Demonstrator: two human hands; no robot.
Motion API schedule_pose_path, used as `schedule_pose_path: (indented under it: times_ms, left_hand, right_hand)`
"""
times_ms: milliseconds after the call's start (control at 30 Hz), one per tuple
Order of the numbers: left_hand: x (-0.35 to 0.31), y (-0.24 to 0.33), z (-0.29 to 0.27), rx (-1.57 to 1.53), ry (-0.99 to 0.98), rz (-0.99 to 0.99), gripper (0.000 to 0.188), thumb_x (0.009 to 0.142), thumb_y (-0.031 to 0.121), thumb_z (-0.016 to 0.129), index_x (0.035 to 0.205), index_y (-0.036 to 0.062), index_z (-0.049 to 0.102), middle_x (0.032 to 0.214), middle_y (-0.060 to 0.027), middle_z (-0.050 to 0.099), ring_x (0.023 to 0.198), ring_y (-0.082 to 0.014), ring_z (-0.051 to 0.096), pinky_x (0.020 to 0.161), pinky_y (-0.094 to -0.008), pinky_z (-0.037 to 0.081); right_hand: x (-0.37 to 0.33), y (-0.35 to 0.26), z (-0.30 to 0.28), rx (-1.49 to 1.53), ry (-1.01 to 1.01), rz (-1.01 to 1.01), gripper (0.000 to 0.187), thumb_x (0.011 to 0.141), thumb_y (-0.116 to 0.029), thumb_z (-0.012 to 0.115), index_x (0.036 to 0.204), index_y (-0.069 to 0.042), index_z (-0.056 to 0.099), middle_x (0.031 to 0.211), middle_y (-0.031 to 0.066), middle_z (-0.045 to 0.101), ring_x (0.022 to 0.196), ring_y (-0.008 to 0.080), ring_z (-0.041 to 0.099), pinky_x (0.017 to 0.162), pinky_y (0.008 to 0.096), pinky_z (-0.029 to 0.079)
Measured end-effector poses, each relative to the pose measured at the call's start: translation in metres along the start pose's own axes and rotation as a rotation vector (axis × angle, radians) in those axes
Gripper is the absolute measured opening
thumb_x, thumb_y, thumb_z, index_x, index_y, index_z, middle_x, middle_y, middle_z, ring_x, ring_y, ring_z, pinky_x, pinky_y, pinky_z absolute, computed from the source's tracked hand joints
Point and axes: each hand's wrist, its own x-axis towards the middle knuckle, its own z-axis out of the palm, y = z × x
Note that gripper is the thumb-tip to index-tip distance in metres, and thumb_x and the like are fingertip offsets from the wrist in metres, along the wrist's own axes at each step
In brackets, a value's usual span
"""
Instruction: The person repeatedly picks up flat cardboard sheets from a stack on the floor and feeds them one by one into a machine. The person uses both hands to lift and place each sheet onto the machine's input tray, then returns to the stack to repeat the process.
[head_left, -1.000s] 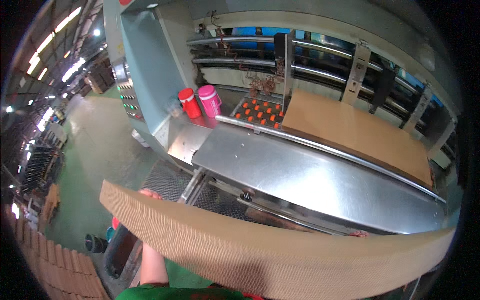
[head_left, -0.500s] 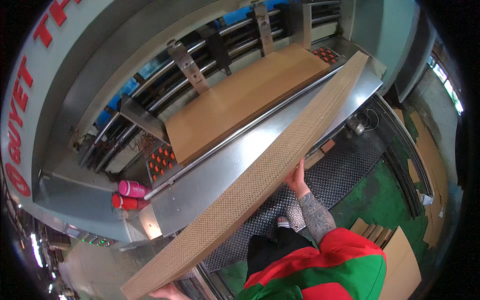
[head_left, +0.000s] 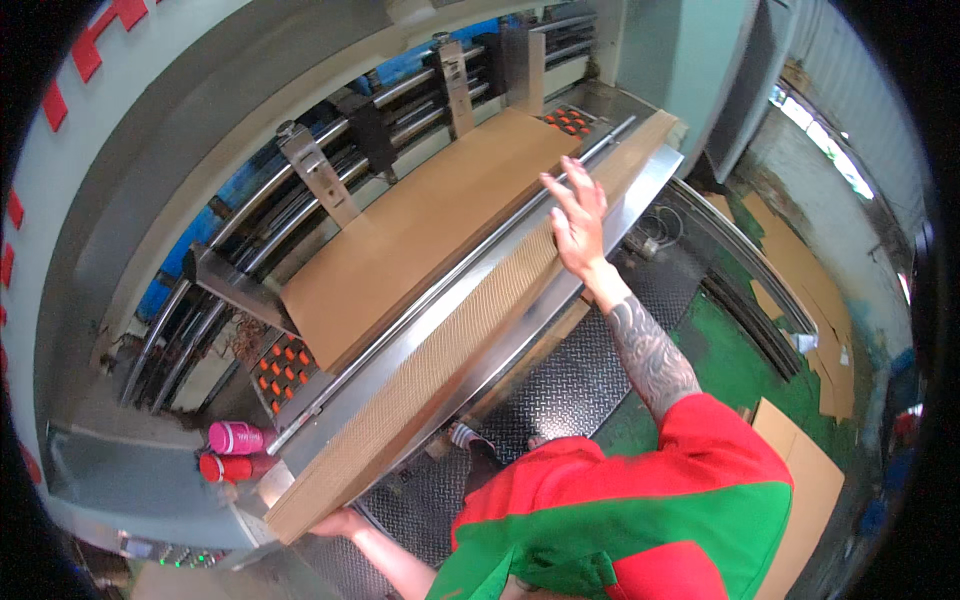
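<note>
A long stack of corrugated cardboard sheets (head_left: 455,335) rests along the metal ledge (head_left: 630,200), its fluted edges turned up toward me. At the stack's near left end, my left hand (head_left: 340,522) holds it from below, with the fingertips tucked out of sight. My right hand (head_left: 580,220) is open over the upper edge toward the far right end, its fingers spread and pointing away from me. Behind a metal bar (head_left: 450,275), a flat brown cardboard sheet (head_left: 440,220) lies in the machine.
Metal guides (head_left: 318,175) stand over the flat sheet. A pink bottle (head_left: 236,438) and a red bottle (head_left: 228,467) sit at the machine's left. Orange rollers (head_left: 286,372) show beside the bed. Cardboard pieces (head_left: 800,300) lie on the right, and tread plate (head_left: 590,370) covers the floor below.
The stack has moved onto the ledge, closer to the bar. My right hand has gone from beneath the stack to its upper edge, fingers spread. My left hand stays at the near end.
</note>
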Motion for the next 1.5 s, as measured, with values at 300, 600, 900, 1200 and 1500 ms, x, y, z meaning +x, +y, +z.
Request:
schedule_pose_path:
  times_ms: [300, 600, 900, 1200, 1500]
  left_hand:
    - [0.061, -0.177, -0.004, 0.031, -0.164, -0.258, 0.065, 0.109, 0.054, 0.037, 0.149, 0.0043, 0.05, 0.15, -0.0157, 0.056, 0.137, -0.032, 0.055, 0.117, -0.0511, 0.042]
    - [0.084, -0.101, 0.051, 0.189, -0.724, -0.369, 0.07, 0.113, 0.049, 0.022, 0.164, 0.0014, 0.03, 0.173, -0.013, 0.026, 0.162, -0.026, 0.019, 0.132, -0.0443, 0.011]
    - [0.056, -0.092, 0.099, 0.096, -0.639, -0.29, 0.085, 0.108, 0.063, 0.026, 0.165, -0.0009, 0.027, 0.174, -0.0164, 0.022, 0.162, -0.0268, 0.016, 0.132, -0.0437, 0.008]
    - [0.043, -0.079, 0.119, 0.093, -0.684, -0.239, 0.089, 0.105, 0.068, 0.028, 0.164, 0.0016, 0.033, 0.168, -0.0177, 0.038, 0.158, -0.0304, 0.03, 0.128, -0.0458, 0.022]
    - [-0.002, -0.177, 0.09, 0.097, 0.299, -0.166, 0.077, 0.104, 0.065, 0.033, 0.152, 0.0068, 0.05, 0.152, -0.0147, 0.056, 0.142, -0.0324, 0.05, 0.122, -0.0503, 0.033]
  right_hand:
    - [0.012, -0.001, 0.063, -0.114, -0.553, 0.014, 0.035, 0.104, -0.035, 0.05, 0.115, -0.016, 0.077, 0.118, 0.0055, 0.071, 0.13, 0.0255, 0.058, 0.12, 0.0546, 0.03]
    - [0.044, 0.009, 0.106, -0.056, -0.712, -0.112, 0.044, 0.101, -0.032, 0.059, 0.143, -0.021, 0.065, 0.156, 0.0047, 0.056, 0.15, 0.0263, 0.044, 0.124, 0.057, 0.021]
    - [0.065, 0.038, 0.118, -0.168, -0.772, -0.144, 0.052, 0.114, -0.041, 0.031, 0.143, -0.013, 0.064, 0.149, 0.0072, 0.062, 0.15, 0.0243, 0.045, 0.128, 0.047, 0.019]
    - [0.065, 0.05, 0.119, -0.148, -0.742, -0.22, 0.049, 0.114, -0.039, 0.033, 0.139, -0.014, 0.067, 0.148, 0.0101, 0.062, 0.146, 0.0277, 0.049, 0.126, 0.0475, 0.023]
    - [0.064, 0.042, 0.114, -0.094, -0.672, -0.137, 0.046, 0.112, -0.036, 0.037, 0.122, -0.011, 0.074, 0.131, 0.0091, 0.07, 0.137, 0.0301, 0.057, 0.122, 0.0528, 0.029]
